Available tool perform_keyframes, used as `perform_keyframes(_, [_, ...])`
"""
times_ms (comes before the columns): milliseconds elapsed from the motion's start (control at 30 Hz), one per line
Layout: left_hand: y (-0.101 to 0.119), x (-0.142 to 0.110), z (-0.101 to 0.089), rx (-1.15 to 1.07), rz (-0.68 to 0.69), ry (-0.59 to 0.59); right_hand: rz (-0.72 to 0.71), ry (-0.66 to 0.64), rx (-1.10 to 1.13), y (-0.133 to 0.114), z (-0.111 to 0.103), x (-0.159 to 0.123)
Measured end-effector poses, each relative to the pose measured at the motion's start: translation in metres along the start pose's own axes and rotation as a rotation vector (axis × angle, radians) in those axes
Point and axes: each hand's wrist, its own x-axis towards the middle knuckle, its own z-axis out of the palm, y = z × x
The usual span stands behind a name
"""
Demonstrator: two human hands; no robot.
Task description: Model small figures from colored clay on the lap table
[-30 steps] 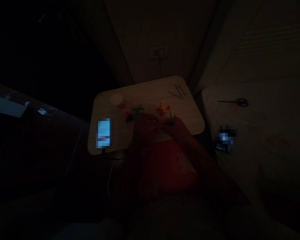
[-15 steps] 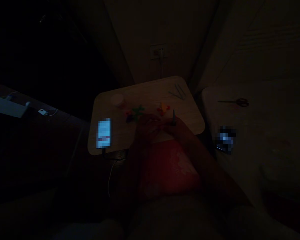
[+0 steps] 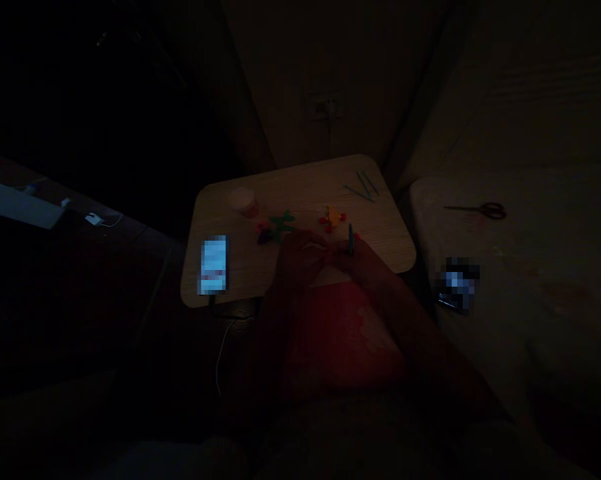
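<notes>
The scene is very dark. My right hand point(image 3: 361, 261) is closed around a thin blue-green stick point(image 3: 351, 239), which stands up from between the fingers. Close beside it, my left hand point(image 3: 301, 259) has its fingers curled in, and the fingertips of both hands meet. Whatever lies between them is too dark to make out. Just beyond the hands is an orange shape with red blobs point(image 3: 333, 217), clay-like in look. A green piece point(image 3: 282, 223) and a dark purple lump point(image 3: 265, 236) lie past my left hand.
On the small wooden table point(image 3: 300, 183) are a pale tub point(image 3: 242, 201), several thin sticks point(image 3: 364, 187) and a lit phone point(image 3: 213, 265) with a cable. To the right, scissors point(image 3: 485, 211) and another lit device point(image 3: 457, 285) rest on a pale surface. A wall socket point(image 3: 325, 105) is behind.
The whole view has shifted slightly, so everything sits a little further right. Both hands stay together at the table's near edge, and the stick remains in my right hand.
</notes>
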Motion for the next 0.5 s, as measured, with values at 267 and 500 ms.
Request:
perform_keyframes(267, [0.001,0.001,0.003,-0.117,-0.057,0.027,-0.006,-0.001,0.01,0.005,-0.002,0.004])
perform_keyframes(500, [0.017,0.005,0.014,-0.499,-0.239,0.24,0.032,-0.191,0.36,0.013,-0.005,0.001])
